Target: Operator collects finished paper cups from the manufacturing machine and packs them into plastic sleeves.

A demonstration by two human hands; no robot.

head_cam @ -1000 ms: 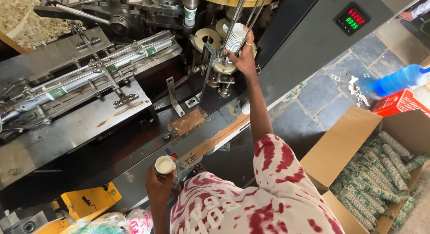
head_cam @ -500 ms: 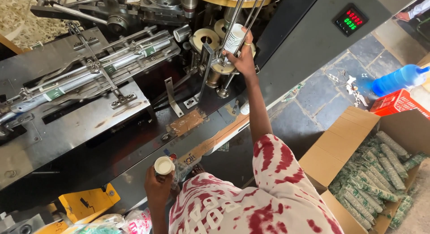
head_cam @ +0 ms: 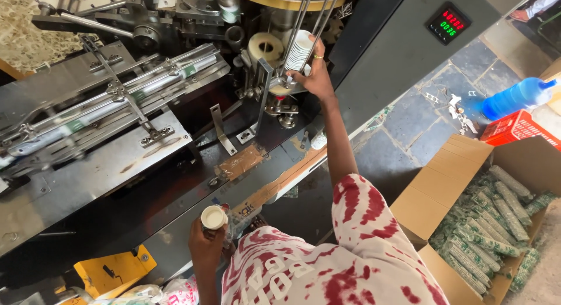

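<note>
My right hand (head_cam: 315,76) reaches up into the paper-cup machine (head_cam: 175,106) and grips a short stack of white paper cups (head_cam: 298,51) held between thin metal guide rods. A ring shows on one finger. My left hand (head_cam: 205,246) is low, close to my red-and-white shirt, and holds a stack of paper cups (head_cam: 214,217) end-on, so the round cup bottom faces the camera. Both arms are bare below the sleeves.
An open cardboard box (head_cam: 444,182) at the right holds several sleeves of stacked cups (head_cam: 485,229). Behind it stand a red crate (head_cam: 514,127) and a blue bottle (head_cam: 514,97). A digital counter (head_cam: 447,23) sits on the machine's dark panel. A yellow part (head_cam: 114,270) lies lower left.
The view has shifted slightly. My right hand stays at the cup stack in the machine's rods and my left hand has kept its cups low near my body.
</note>
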